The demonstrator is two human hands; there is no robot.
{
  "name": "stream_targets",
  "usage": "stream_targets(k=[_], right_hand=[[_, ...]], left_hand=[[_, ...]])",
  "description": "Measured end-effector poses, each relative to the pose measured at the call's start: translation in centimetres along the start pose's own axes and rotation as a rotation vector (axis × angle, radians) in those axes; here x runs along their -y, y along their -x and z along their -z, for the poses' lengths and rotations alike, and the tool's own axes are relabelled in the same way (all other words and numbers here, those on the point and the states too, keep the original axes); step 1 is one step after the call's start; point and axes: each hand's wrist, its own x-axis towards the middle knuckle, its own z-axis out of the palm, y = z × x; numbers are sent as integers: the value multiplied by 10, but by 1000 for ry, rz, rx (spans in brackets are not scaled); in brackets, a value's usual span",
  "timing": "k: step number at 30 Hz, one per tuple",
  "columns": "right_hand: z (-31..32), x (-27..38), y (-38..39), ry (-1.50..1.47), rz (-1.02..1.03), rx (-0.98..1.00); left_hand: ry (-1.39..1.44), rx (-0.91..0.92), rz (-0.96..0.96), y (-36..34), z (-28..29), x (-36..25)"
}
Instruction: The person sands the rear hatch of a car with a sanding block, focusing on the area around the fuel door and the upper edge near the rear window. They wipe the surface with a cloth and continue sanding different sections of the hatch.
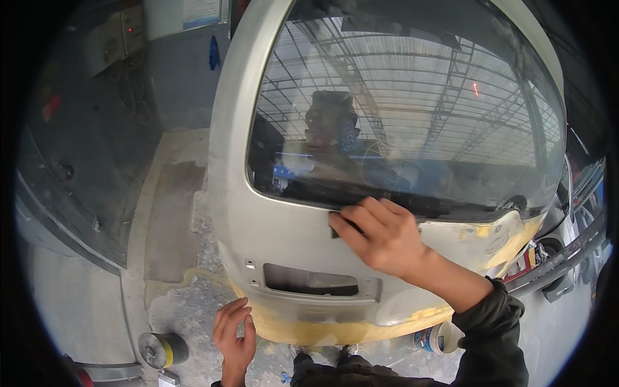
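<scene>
A vehicle's silver-grey tailgate (238,226) fills the middle, with yellowish filler (309,332) along its lower edge and right side. My right hand (383,235) presses against the panel just below the rear window (400,122). Its fingers are closed over a small dark pad (334,226); only the pad's left edge shows, so its exact kind is hidden. My left hand (233,332) is at the tailgate's lower left corner, holding nothing, with fingers loosely bent and apart. Between the hands lies a rectangular recess (311,282) in the panel.
A dark can with a yellow band (164,350) stands on the floor at lower left. An open bucket (445,337) sits below the tailgate at right. Another car (561,258) is at the far right. A grey wall (184,77) with a hanging blue item (213,53) rises at left.
</scene>
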Motion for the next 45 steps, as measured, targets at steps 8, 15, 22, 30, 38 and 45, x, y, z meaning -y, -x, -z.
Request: stream_targets(k=[8,15,22,30,38,45], right_hand=[[-43,21,-60,40,83,-36],[-9,11,14,-6,-25,11],[80,-36,135,-260,-438,32],[85,15,178,-1367,-1449,-118],[91,20,219,-1480,-1380,-41],[73,38,178,-1500,-1228,-255]], left_hand=[[-35,-50,70,15,1,-7],[11,101,36,9,-40,-28],[180,218,-48,-13,-106,-58],[150,383,-778,-57,-176,-180],[433,411,-179,-44,-179,-187],[489,577,215,-29,-173,-185]])
